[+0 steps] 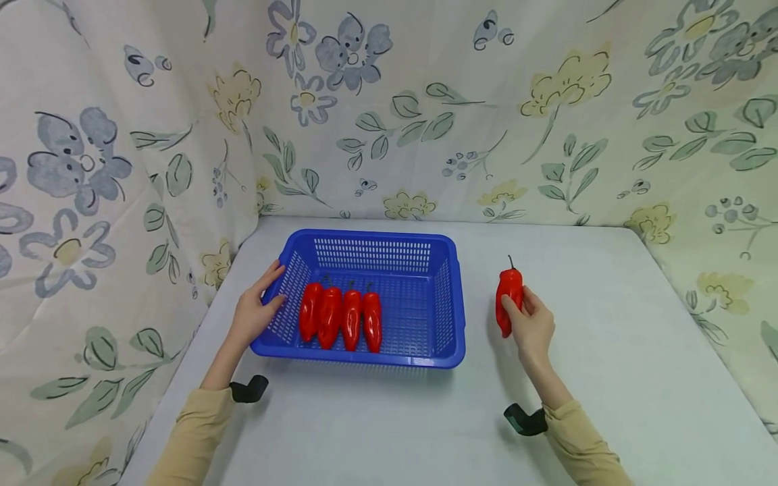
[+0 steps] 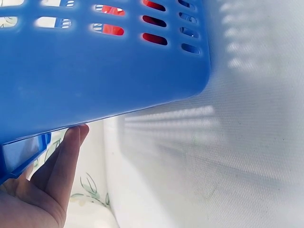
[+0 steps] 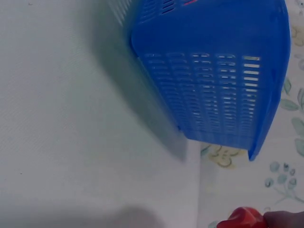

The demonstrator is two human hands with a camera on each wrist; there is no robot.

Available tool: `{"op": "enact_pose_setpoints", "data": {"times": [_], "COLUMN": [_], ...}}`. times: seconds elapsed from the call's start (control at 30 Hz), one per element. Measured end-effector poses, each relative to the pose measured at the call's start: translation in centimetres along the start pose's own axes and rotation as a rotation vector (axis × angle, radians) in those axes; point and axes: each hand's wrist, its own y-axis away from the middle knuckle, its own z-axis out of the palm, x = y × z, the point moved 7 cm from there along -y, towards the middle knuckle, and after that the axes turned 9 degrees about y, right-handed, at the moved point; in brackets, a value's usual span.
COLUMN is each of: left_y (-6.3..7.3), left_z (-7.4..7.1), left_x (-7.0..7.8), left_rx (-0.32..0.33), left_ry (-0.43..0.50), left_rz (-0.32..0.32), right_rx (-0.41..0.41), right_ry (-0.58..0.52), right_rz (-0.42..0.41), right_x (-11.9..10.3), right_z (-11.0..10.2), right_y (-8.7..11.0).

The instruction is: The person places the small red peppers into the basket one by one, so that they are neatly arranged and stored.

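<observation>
A blue plastic basket [image 1: 413,236] with slotted walls stands on the white table. Several glossy red peppers [image 1: 330,317] with dark stems lie side by side in its left half. My left hand [image 1: 254,310] holds the basket's left side, thumb over the rim. In the left wrist view, fingers [image 2: 71,152] touch the blue plastic from outside. To the right of the basket, my right hand [image 1: 535,327] pinches another red pepper [image 1: 509,280], stem pointing away from me. Only part of this pepper [image 3: 244,218] shows at the bottom of the right wrist view.
The white table [image 1: 365,432] extends in front of the basket and to its right. Flower-patterned cloth [image 1: 401,135] hangs behind the table and along both sides. A black wrist mount [image 1: 249,389] sits on the left wrist, another [image 1: 525,420] on the right.
</observation>
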Motion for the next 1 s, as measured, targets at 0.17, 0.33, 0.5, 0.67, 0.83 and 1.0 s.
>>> {"op": "enact_pose_setpoints", "data": {"times": [0.17, 0.33, 0.5, 0.67, 0.83, 1.0], "left_y": [0.0, 0.0, 0.1, 0.1, 0.0, 0.0], "left_z": [0.0, 0.0, -0.1, -0.1, -0.1, -0.1], "left_x": [0.1, 0.1, 0.1, 0.0, -0.1, -0.1], "left_rx": [0.002, -0.002, 0.003, 0.001, -0.001, -0.003], "left_ry": [0.001, 0.001, 0.002, 0.000, -0.007, -0.001], "left_rz": [0.002, 0.000, 0.006, 0.002, -0.003, -0.001], "right_rx": [0.023, 0.042, 0.056, 0.070, 0.064, 0.041], "right_ry": [-0.030, -0.050, -0.066, -0.097, -0.118, -0.149], "right_rz": [-0.012, -0.024, -0.030, -0.032, -0.045, -0.077], "right_x": [-1.0, -2.3, -3.5, -4.5, -5.4, -6.4], "right_z": [-0.6, -1.1, -1.6, -2.0, -1.7, -0.9], "right_y": [0.4, 1.0, 1.6, 2.0, 2.5, 3.0]}}
